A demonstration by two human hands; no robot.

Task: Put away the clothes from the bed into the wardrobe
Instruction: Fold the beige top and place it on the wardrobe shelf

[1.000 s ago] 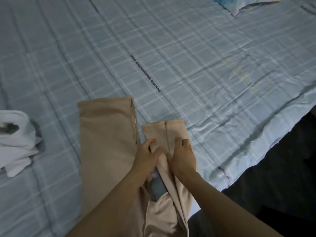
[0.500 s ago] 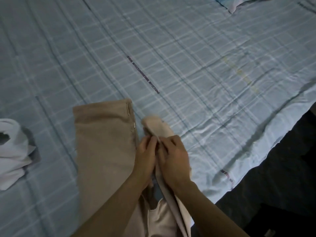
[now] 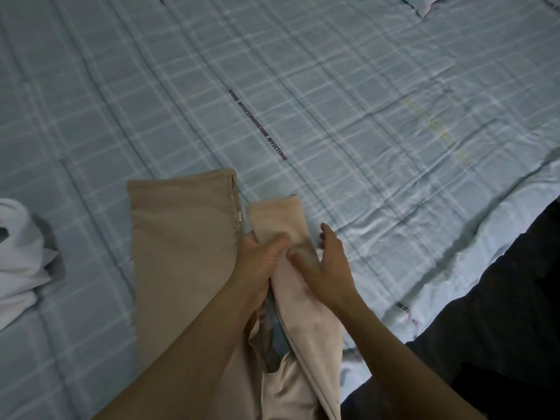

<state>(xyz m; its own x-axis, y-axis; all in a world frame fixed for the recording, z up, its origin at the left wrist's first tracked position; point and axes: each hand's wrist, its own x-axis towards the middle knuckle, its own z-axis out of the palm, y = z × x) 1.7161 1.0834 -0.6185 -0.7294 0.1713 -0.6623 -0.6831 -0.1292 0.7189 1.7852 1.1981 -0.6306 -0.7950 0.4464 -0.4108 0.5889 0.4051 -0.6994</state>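
Both hands hold one leg of the beige trousers (image 3: 181,253)

The left hand (image 3: 257,262) pinches the narrow leg, thumb on top; the right hand (image 3: 328,268) clasps its other side, thumb on the cloth, fingers half spread. The trousers lie on the bed (image 3: 333,116) at the lower centre of the frame, near the bed edge. I think the soft cloth can slip from this small grip, and then the fold opens

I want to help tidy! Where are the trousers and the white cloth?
trousers (image 3: 181,262): head view, on the flat left leg.
white cloth (image 3: 24,268): head view, on its crumpled middle.
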